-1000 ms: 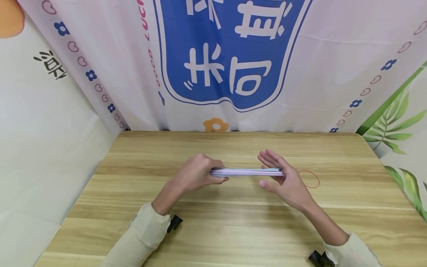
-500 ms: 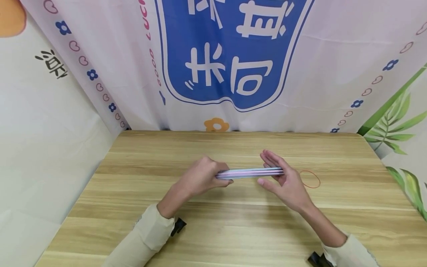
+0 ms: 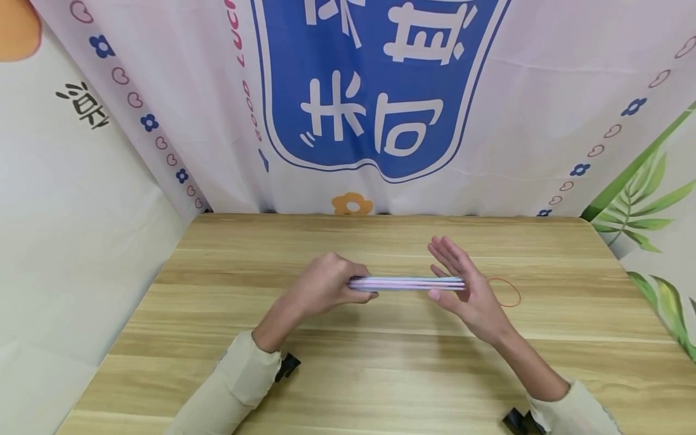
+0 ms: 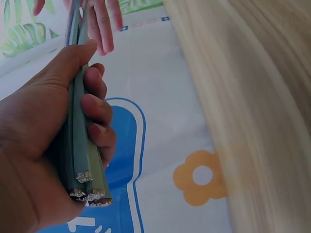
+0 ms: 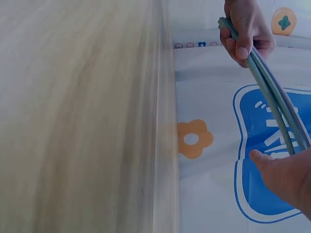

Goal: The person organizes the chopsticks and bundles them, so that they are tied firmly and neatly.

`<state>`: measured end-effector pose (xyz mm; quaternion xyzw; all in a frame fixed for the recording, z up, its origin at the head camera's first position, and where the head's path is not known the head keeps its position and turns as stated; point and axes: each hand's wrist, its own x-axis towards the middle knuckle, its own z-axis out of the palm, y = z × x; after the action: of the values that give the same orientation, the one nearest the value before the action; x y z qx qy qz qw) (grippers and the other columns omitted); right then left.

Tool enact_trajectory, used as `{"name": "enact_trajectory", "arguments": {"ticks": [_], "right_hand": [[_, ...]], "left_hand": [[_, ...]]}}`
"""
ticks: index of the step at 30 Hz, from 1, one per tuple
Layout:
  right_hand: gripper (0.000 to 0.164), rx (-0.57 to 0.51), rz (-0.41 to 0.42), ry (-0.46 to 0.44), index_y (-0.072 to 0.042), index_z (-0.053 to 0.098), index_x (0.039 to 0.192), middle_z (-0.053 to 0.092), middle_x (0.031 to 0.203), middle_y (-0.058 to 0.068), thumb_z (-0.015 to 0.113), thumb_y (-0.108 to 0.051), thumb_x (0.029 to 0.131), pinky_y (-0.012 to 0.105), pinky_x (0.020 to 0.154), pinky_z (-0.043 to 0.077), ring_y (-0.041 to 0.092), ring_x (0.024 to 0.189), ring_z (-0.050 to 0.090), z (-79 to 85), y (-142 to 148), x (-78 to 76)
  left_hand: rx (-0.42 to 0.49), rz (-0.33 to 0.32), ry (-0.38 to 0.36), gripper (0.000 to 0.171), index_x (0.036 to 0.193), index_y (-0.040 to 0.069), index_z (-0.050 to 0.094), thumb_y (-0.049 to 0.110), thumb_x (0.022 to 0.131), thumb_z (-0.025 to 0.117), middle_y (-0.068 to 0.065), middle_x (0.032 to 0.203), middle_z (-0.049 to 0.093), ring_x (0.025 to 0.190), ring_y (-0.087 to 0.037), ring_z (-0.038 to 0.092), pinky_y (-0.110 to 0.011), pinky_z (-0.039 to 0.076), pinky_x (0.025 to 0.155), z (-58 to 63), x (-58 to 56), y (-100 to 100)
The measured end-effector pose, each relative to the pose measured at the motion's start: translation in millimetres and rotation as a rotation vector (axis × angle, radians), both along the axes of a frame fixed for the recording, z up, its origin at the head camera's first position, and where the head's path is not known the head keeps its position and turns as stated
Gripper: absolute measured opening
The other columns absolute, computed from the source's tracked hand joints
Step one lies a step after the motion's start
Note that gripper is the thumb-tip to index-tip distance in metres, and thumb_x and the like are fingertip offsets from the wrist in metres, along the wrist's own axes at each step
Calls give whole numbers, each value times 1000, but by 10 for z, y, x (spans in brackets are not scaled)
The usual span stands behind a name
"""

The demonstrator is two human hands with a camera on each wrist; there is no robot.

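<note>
My left hand grips one end of a bundle of several slim, pencil-like pastel sticks, held level over the table. Thumb and fingers wrap round the bundle in the left wrist view, and the sticks' near ends look rough and silvery. At the other end my right hand stands with straight fingers and the thumb spread apart. The sticks' far ends reach its palm. In the right wrist view the sticks fan slightly apart toward my right thumb, and their far ends are hidden.
A thin red rubber band lies on the wooden table just right of my right hand. Behind the table hangs a printed cloth with a blue emblem. Black camera mounts sit at both wrists.
The bundle tilted up slightly at its right end half a second ago and is level again now. My right hand's fingers have spread and straightened more. The rubber band has not moved.
</note>
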<state>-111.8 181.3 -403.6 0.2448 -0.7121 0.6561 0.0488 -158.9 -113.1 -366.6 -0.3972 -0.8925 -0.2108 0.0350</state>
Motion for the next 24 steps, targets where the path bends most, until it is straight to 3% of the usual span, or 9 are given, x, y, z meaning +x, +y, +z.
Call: {"name": "enact_trajectory", "arguments": {"ticks": [3,10,15,24], "right_hand": [[85,8,7,-10,5,19,168,23,175,28,66,9,97,21,120,39,8,159,38,-36,-35,11],[92,105,-55,-32,0,18,170,22,178,19,72,5,95,18,121,36,36,164,25,-61,-89,32],[99,119,-49,-12,-6,14,172,17,180,14,74,4,94,17,122,34,36,165,18,-45,-84,37],[112,107,14,34,-19,3,174,7,183,9,73,10,91,17,125,28,25,168,10,-44,-78,69]], "left_hand": [[-16,21,-15,17,89,15,80,30,92,87,10,70,67,56,2,45,-14,36,52,-12,16,14],[-25,39,-50,17,90,13,80,28,92,87,8,70,67,57,1,46,-15,36,52,6,56,55],[-28,32,-52,18,92,13,81,29,92,87,7,74,71,58,1,48,-15,40,54,24,42,34],[-4,33,-79,16,95,12,83,27,92,87,5,78,76,59,1,52,-14,43,55,86,15,-26]]}}
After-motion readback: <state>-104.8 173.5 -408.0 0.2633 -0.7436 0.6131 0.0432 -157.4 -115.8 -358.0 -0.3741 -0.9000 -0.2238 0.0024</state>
